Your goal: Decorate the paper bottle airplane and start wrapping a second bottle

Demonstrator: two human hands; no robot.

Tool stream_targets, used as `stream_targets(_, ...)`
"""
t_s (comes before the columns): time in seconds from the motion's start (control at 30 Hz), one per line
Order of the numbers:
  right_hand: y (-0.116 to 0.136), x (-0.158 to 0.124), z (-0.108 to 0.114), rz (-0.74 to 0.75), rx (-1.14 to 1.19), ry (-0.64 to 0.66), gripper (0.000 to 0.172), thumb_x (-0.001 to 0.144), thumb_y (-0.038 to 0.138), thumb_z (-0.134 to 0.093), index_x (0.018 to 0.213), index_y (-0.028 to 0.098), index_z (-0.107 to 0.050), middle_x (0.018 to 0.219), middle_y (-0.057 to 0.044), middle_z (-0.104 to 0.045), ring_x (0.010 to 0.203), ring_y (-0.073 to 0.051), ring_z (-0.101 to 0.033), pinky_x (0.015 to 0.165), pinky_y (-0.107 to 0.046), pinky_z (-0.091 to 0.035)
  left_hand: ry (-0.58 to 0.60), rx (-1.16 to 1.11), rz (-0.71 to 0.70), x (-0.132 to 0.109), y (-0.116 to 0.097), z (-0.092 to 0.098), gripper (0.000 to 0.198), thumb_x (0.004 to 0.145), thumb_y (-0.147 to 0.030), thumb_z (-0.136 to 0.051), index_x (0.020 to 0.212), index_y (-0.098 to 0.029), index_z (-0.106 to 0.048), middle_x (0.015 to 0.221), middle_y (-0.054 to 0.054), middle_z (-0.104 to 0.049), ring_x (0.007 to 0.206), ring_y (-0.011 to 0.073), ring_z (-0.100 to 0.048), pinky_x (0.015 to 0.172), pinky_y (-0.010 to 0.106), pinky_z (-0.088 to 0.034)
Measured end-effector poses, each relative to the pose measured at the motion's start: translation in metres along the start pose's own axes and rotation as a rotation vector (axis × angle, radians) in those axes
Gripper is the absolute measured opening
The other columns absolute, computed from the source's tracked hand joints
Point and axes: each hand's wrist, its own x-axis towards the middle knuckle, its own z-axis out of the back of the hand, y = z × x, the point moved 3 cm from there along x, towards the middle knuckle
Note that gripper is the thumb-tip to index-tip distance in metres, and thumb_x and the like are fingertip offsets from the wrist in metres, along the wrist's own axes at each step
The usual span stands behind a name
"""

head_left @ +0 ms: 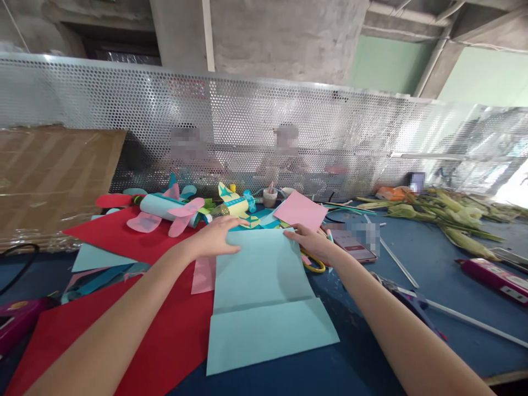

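A sheet of light blue paper [262, 269] lies in front of me, with a crease across its lower part and the near flap angled toward me. At its far left corner is my left hand [216, 236], fingers stretched out and thumb apart over the paper. My right hand [307, 239] has its thumb and fingertips pressed together on the far right corner of the sheet. Red paper [177, 335] and a small pink piece [203, 276] lie partly beneath the blue sheet's left side. Just beyond my right hand rests a pink sheet [300, 210].
Paper airplanes, one light blue and pink [169, 209], another yellow [237, 206], stand behind the sheets. A phone [355, 246], scissors [408, 297], white sticks [391, 253], a purple tool [495, 278] and corn husks [457, 212] lie rightward. Perforated metal [247, 110] borders the table.
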Motion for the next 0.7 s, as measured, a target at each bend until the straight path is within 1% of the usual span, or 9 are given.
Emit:
stream_targets(0.1, -0.001, 0.003, -0.001, 0.0, 0.002, -0.017, 0.025, 0.091, 0.037, -0.054, 0.109, 0.02, -0.057, 0.09, -0.006, -0.071, 0.084, -0.02, -0.07, 0.068, -0.029, -0.057, 0.021, 0.084, -0.091, -0.001, -0.021, -0.007, 0.064, 0.075, -0.02, -0.058, 0.137, -0.031, -0.051, 0.149, 0.004, -0.045, 0.138, 0.0289, -0.04, 0.113, 0.042, -0.03)
stream_targets(0.17, -0.002, 0.004, -0.002, 0.004, -0.008, -0.027, 0.025, 0.091, 0.036, -0.054, 0.111, 0.02, -0.056, 0.092, -0.006, -0.071, 0.087, -0.021, -0.07, 0.069, -0.029, -0.058, 0.073, 0.113, -0.086, 0.0, -0.027, -0.017, 0.058, 0.082, -0.025, -0.054, 0.14, -0.028, -0.049, 0.151, 0.007, -0.044, 0.138, 0.0289, -0.04, 0.113, 0.043, -0.03)
stream_targets(0.23, -0.003, 0.005, -0.002, 0.012, -0.021, -0.036, 0.026, 0.092, 0.035, -0.052, 0.114, 0.021, -0.055, 0.095, -0.006, -0.072, 0.089, -0.02, -0.07, 0.069, -0.029, -0.058, 0.105, 0.142, -0.066, 0.001, -0.028, -0.027, 0.059, 0.088, -0.039, -0.051, 0.145, -0.024, -0.044, 0.151, 0.011, -0.044, 0.139, 0.0307, -0.039, 0.112, 0.043, -0.03)
stream_targets(0.3, -0.005, 0.006, -0.002, 0.029, -0.037, -0.044, 0.028, 0.092, 0.037, -0.051, 0.115, 0.022, -0.053, 0.097, -0.006, -0.072, 0.089, -0.02, -0.07, 0.069, -0.028, -0.058, 0.097, 0.167, -0.046, 0.003, -0.024, -0.035, 0.071, 0.089, -0.05, -0.051, 0.15, -0.019, -0.034, 0.151, 0.015, -0.043, 0.138, 0.0319, -0.04, 0.112, 0.043, -0.03)
stream_targets(0.37, -0.007, 0.006, -0.002, 0.051, -0.062, -0.054, 0.03, 0.092, 0.04, -0.049, 0.116, 0.023, -0.052, 0.097, -0.006, -0.072, 0.085, -0.019, -0.071, 0.067, -0.028, -0.058, 0.077, 0.19, -0.036, 0.005, -0.02, -0.039, 0.078, 0.089, -0.055, -0.05, 0.153, -0.017, -0.027, 0.152, 0.016, -0.042, 0.138, 0.0316, -0.04, 0.112, 0.041, -0.03)
stream_targets(0.5, -0.005, 0.006, -0.001, 0.106, -0.141, -0.095, 0.04, 0.091, 0.043, -0.05, 0.124, 0.02, -0.046, 0.093, -0.006, -0.071, 0.078, -0.02, -0.07, 0.065, -0.032, -0.057, 0.026, 0.229, -0.05, 0.009, -0.013, -0.044, 0.072, 0.091, -0.056, -0.047, 0.15, -0.017, -0.032, 0.148, 0.016, -0.047, 0.135, 0.0297, -0.043, 0.11, 0.04, -0.032)
stream_targets(0.57, 0.0, 0.004, 0.001, 0.209, -0.216, -0.162, 0.048, 0.087, 0.041, -0.056, 0.129, 0.021, -0.044, 0.113, -0.011, -0.068, 0.099, -0.024, -0.067, 0.081, -0.04, -0.055, -0.01, 0.224, -0.061, 0.01, -0.01, -0.046, 0.068, 0.091, -0.054, -0.048, 0.148, -0.017, -0.036, 0.145, 0.016, -0.051, 0.132, 0.03, -0.047, 0.108, 0.04, -0.034)
stream_targets(0.63, 0.01, 0.0, 0.0, 0.418, -0.373, -0.217, 0.052, 0.085, 0.039, -0.061, 0.132, 0.024, -0.046, 0.135, -0.012, -0.057, 0.124, -0.028, -0.053, 0.101, -0.047, -0.045, -0.037, 0.196, -0.067, 0.011, -0.009, -0.049, 0.065, 0.091, -0.052, -0.05, 0.146, -0.018, -0.04, 0.141, 0.015, -0.054, 0.13, 0.031, -0.048, 0.107, 0.042, -0.036)
stream_targets(0.7, 0.017, -0.005, -0.006, 0.609, -0.568, -0.177, 0.049, 0.085, 0.04, -0.063, 0.131, 0.026, -0.052, 0.141, -0.011, -0.053, 0.134, -0.029, -0.044, 0.11, -0.05, -0.035, -0.051, 0.156, -0.068, 0.012, -0.008, -0.051, 0.064, 0.09, -0.052, -0.051, 0.144, -0.019, -0.041, 0.14, 0.015, -0.055, 0.13, 0.0317, -0.049, 0.107, 0.043, -0.036)
